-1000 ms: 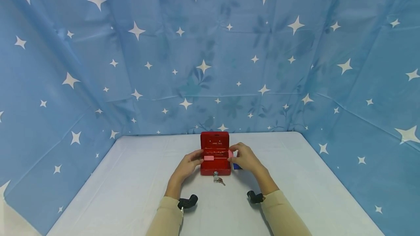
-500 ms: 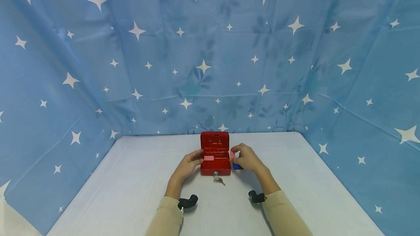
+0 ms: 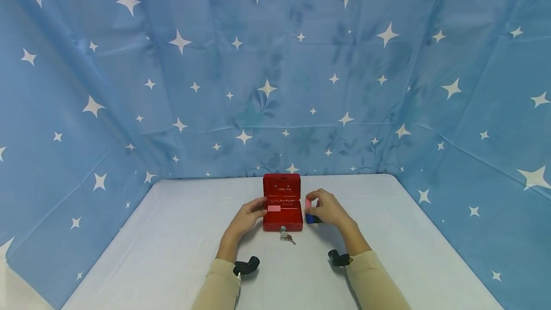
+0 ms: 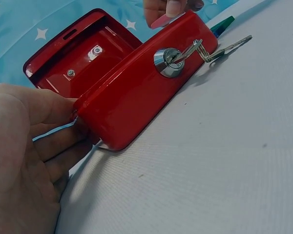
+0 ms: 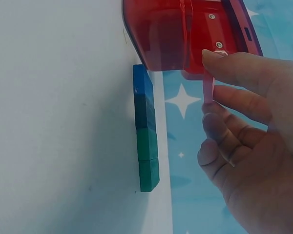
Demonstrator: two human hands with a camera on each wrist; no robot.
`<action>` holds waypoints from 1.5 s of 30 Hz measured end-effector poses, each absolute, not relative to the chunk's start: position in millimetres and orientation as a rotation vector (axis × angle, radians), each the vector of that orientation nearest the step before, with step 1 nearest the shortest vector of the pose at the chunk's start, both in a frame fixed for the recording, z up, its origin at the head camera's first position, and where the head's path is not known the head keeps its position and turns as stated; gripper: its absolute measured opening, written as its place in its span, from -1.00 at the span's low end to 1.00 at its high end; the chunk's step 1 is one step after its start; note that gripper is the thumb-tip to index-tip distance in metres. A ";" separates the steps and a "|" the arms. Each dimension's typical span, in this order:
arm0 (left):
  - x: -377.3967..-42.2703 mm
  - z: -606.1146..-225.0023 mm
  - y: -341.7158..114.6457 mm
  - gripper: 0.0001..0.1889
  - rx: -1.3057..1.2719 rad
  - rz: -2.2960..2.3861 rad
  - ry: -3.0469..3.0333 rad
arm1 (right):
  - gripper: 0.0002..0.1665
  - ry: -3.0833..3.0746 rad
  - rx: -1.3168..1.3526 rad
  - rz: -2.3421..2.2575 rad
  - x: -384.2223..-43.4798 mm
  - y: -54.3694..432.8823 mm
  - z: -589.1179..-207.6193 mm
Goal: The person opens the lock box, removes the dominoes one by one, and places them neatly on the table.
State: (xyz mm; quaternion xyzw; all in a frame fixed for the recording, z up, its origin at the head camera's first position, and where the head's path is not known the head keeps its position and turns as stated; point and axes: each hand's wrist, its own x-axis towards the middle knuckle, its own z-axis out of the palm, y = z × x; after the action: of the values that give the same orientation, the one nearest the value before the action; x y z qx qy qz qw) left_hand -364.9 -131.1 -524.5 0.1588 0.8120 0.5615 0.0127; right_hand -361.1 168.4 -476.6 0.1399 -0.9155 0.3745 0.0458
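A red cash box (image 3: 282, 226) stands with its lid (image 3: 281, 186) raised at the middle of the white table. A pink block (image 3: 274, 208) shows inside it at the left. My left hand (image 3: 246, 216) rests against the left wall of the box, fingers and thumb touching its edge. Just past the right wall, my right hand (image 3: 325, 207) pinches another pink block (image 5: 208, 87) between thumb and fingers. Below that hand lie a blue block (image 5: 142, 82), a darker blue block (image 5: 145, 112) and green blocks (image 5: 147, 144) in a row along the table.
A key (image 4: 230, 49) sits in the round lock (image 4: 169, 62) on the box front, a second key hanging from it. Behind the white table (image 3: 193, 204) hangs a blue curtain (image 3: 275, 61) with white stars. Both wrists wear black cameras (image 3: 247, 265).
My right hand has moved a little to the right, carrying the pink block from over the box's right edge to just outside it. The left hand stays put on the box.
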 end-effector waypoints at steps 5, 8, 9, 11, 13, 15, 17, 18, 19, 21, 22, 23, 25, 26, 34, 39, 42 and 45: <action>-365.8 -525.3 -131.1 -0.47 0.507 1.748 2.534 | -0.58 -2.815 0.413 1.140 -362.4 171.1 -476.8; -366.5 -526.2 -131.5 -0.47 0.521 1.735 2.546 | -0.58 -2.830 0.403 1.137 -362.2 172.3 -476.3; -366.6 -526.4 -131.6 -0.47 0.530 1.731 2.551 | -0.58 -2.836 0.399 1.138 -362.0 172.8 -476.3; -366.8 -526.9 -131.6 -0.47 0.531 1.728 2.555 | -0.58 -2.851 0.387 1.140 -361.6 174.3 -476.3; -367.2 -527.2 -131.4 -0.47 0.522 1.735 2.550 | -0.58 -2.860 0.380 1.138 -361.1 176.3 -476.6; -367.5 -527.3 -131.1 -0.47 0.519 1.743 2.546 | -0.58 -2.866 0.380 1.140 -361.2 178.8 -477.1; -367.8 -527.2 -130.9 -0.47 0.509 1.752 2.540 | -0.58 -2.870 0.378 1.142 -361.7 181.0 -477.4; -367.8 -527.0 -131.0 -0.47 0.511 1.752 2.540 | -0.58 -2.872 0.380 1.142 -362.2 182.0 -477.7; -367.6 -526.9 -131.0 -0.47 0.513 1.755 2.537 | -0.59 -2.877 0.378 1.144 -362.7 182.9 -477.7; -367.1 -526.1 -131.2 -0.47 0.516 1.755 2.537 | -0.59 -2.887 0.361 1.155 -363.6 184.1 -477.7; -366.9 -526.0 -131.3 -0.47 0.516 1.755 2.536 | -0.59 -2.892 0.355 1.154 -363.8 184.4 -477.7; -366.7 -525.8 -131.5 -0.47 0.518 1.755 2.536 | -0.59 -2.898 0.352 1.156 -363.7 184.9 -477.7; -366.4 -525.4 -131.3 -0.47 0.511 1.751 2.535 | -0.60 -2.908 0.335 1.163 -363.4 185.6 -477.3; -366.4 -525.5 -131.2 -0.47 0.509 1.748 2.536 | -0.60 -2.912 0.327 1.167 -362.9 185.9 -477.0; -367.1 -526.6 -131.1 -0.47 0.503 1.740 2.540 | -0.58 -2.939 0.316 1.159 -360.8 190.9 -475.1; -366.1 -525.4 -131.3 -0.47 0.506 1.738 2.542 | -0.57 -2.936 0.344 1.157 -360.5 193.7 -473.9; -365.2 -524.6 -131.6 -0.47 0.509 1.734 2.546 | -0.57 -2.936 0.348 1.153 -360.5 194.9 -474.0; -364.7 -524.1 -131.5 -0.47 0.507 1.740 2.544 | -0.57 -2.938 0.343 1.151 -360.8 195.6 -473.9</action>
State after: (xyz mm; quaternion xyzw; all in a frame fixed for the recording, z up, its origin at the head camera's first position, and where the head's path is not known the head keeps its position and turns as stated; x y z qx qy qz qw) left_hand -364.7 -131.5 -524.1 0.1624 0.8144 0.5570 0.0090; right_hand -360.8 195.6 -473.9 0.1080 -0.9256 0.3625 -0.0159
